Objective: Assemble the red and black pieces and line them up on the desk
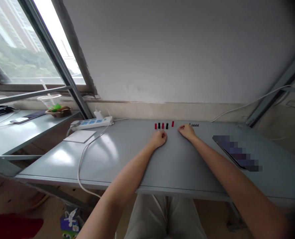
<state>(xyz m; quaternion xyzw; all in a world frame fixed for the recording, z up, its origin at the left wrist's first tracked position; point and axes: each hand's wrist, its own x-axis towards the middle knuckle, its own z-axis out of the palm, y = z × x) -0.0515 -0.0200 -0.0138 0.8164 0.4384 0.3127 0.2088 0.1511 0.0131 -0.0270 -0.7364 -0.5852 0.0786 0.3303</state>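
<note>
The left hand (159,138) and right hand (186,131) lie relaxed and empty on the grey table (105,156). Small red and black cylinders (162,125) stand upright at twelve o'clock, any lettering unreadable.

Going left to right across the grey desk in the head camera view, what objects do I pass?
White power strip → row of small red and black cylinders → small dark grey pieces → pixelated dark flat device
</note>
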